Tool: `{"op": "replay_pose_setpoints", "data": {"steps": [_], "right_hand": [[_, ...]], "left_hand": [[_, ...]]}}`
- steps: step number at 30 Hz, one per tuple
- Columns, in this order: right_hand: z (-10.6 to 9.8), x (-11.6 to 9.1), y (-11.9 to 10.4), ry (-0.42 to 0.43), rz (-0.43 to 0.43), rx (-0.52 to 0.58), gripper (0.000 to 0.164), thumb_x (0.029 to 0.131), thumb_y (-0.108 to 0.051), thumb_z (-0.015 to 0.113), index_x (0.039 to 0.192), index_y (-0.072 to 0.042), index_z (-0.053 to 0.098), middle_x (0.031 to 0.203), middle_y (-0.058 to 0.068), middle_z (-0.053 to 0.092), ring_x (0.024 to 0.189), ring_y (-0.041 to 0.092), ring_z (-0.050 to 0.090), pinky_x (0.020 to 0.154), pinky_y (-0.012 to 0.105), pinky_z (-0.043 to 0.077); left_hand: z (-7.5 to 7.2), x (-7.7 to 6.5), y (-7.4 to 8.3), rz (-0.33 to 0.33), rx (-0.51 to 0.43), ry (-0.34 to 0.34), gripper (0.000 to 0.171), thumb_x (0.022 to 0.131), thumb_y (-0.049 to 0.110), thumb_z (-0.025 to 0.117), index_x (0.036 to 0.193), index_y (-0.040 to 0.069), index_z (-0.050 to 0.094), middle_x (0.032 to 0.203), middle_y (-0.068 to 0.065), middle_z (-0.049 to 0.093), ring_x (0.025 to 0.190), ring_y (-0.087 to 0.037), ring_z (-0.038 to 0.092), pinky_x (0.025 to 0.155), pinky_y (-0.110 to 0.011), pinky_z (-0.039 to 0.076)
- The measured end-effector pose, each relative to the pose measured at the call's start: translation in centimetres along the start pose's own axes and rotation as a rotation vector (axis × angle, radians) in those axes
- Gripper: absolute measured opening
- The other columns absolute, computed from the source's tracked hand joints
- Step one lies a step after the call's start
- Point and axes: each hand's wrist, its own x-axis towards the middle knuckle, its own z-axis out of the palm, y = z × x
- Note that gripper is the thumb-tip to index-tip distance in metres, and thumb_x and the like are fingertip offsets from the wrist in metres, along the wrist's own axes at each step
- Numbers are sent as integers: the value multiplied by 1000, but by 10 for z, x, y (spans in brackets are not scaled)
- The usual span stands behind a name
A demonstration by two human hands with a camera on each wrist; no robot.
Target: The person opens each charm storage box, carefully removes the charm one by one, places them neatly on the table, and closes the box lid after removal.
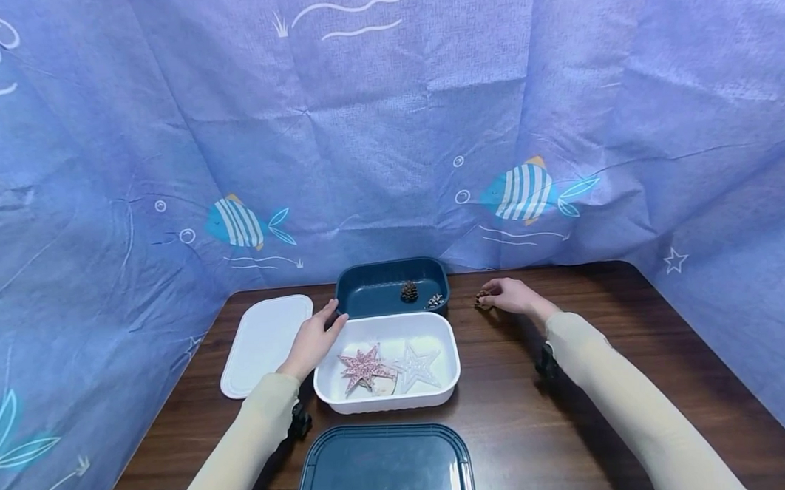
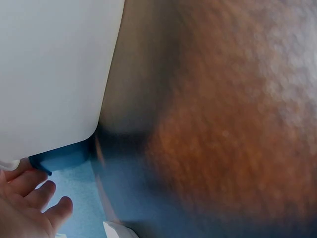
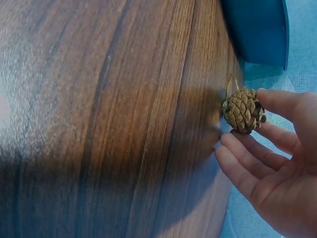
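On the right side of the table, my right hand (image 1: pixel 513 295) pinches a brown pine cone (image 3: pixel 242 110) between thumb and fingers. A thin gold loop shows on the cone, which is at the tabletop. My left hand (image 1: pixel 313 345) lies at the left corner where the dark blue box (image 1: pixel 362 306) and white box (image 1: pixel 401 403) meet, fingers extended and loosely spread near the rims. In the blue box are another pine cone (image 1: pixel 409 291) and a white-flecked cone (image 1: pixel 435 300). The white box holds a pink glittery star (image 1: pixel 364 366), a clear-white star (image 1: pixel 417 367) and a pale round piece partly covered.
A white lid (image 1: pixel 267 344) lies at the left of the wooden table (image 1: pixel 529 430). In front of the white box lies a dark blue lid (image 1: pixel 384 471). A blue fish-print cloth (image 1: pixel 375 164) hangs behind the table's back edge.
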Motion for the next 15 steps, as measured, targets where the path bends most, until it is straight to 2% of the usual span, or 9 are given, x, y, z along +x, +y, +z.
{"op": "replay_pose_setpoints", "data": {"steps": [4,11,15], "right_hand": [[0,-1,-1,4,11,-1,45,99,-22,62,130,11,59,117,26,68,115,41,61,100,51,47],[0,-2,-3,10,15,4,44,99,-22,62,130,9,59,116,26,68,114,41,61,99,51,47],[0,-2,-2,2,22,6,43,100,-22,61,131,8,59,119,26,67,116,41,60,100,52,47]], "left_hand": [[0,-1,0,4,-7,0,67,105,48,49,157,8,34,161,-15,33,146,-35,34,116,-53,32],[1,-1,-3,18,-11,5,74,103,57,46,157,8,34,161,-15,32,146,-35,33,116,-53,31],[1,-1,-4,16,-18,7,72,104,55,47,157,8,35,161,-14,32,146,-35,33,116,-53,31]]}}
